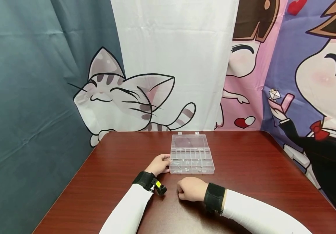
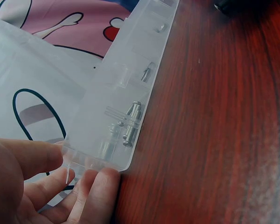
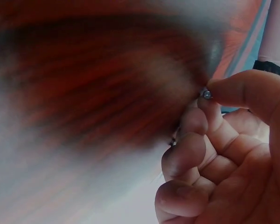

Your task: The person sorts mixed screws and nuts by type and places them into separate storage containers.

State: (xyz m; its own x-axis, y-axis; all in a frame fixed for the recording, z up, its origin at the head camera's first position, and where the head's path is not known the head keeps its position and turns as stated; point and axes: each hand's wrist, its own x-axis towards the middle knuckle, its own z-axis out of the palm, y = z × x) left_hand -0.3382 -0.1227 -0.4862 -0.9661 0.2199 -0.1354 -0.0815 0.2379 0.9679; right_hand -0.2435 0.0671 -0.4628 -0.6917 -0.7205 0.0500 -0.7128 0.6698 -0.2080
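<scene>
A clear plastic compartment box (image 1: 192,170) lies on the table with its lid folded back. My left hand (image 1: 159,165) holds its left side near the front; in the left wrist view, the thumb and fingers (image 2: 99,196) grip a corner. Metal screws (image 2: 133,123) show through the box wall there. In front of the box, my right hand (image 1: 193,189) is held with curled fingers. The right wrist view shows its thumb and index finger pinching a small shiny metal piece (image 3: 207,94) with a round end; its kind is unclear. A dark bit (image 3: 172,141) shows beside the middle fingers.
The red-brown wooden table (image 1: 252,162) extends around the box and both arms. A printed cloth (image 1: 170,42) with a cartoon cat hangs behind the far edge. Black straps (image 1: 214,197) circle both wrists, and a small camera (image 1: 162,189) juts from the left one.
</scene>
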